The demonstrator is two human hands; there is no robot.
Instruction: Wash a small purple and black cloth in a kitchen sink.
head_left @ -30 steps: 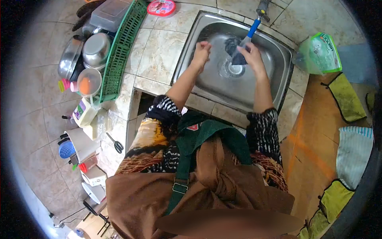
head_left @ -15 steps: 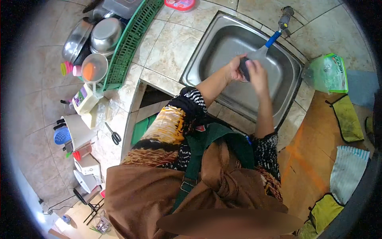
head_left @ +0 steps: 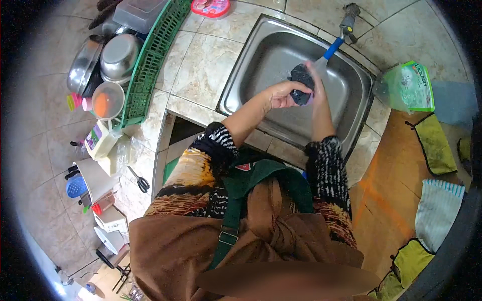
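Over the steel sink (head_left: 346,108), my left hand (head_left: 284,95) grips a black, crinkled, rounded thing (head_left: 302,78), its thumb across the front. I cannot make out whether it is a scouring pad or crumpled plastic. My right hand (head_left: 318,85) lies along its right side with the fingers stretched upward, seen nearly edge-on. A bit of purple shows low between the hands; what it belongs to is hidden. Just beyond the right fingertips hangs the blue-collared tap (head_left: 333,48), with a pale stream or spout end below it.
A green rack (head_left: 150,62) with metal bowls (head_left: 119,56) stands at left, near a white jug (head_left: 99,140) and scissors (head_left: 139,179). A pink-red dish (head_left: 211,8) is at the back. Right of the sink are a green-and-clear pouch (head_left: 409,88) and cloths (head_left: 439,213).
The black thing is now more upright and more exposed. My right hand has gone from covering its front to lying along its right side. The whole view has shifted slightly.
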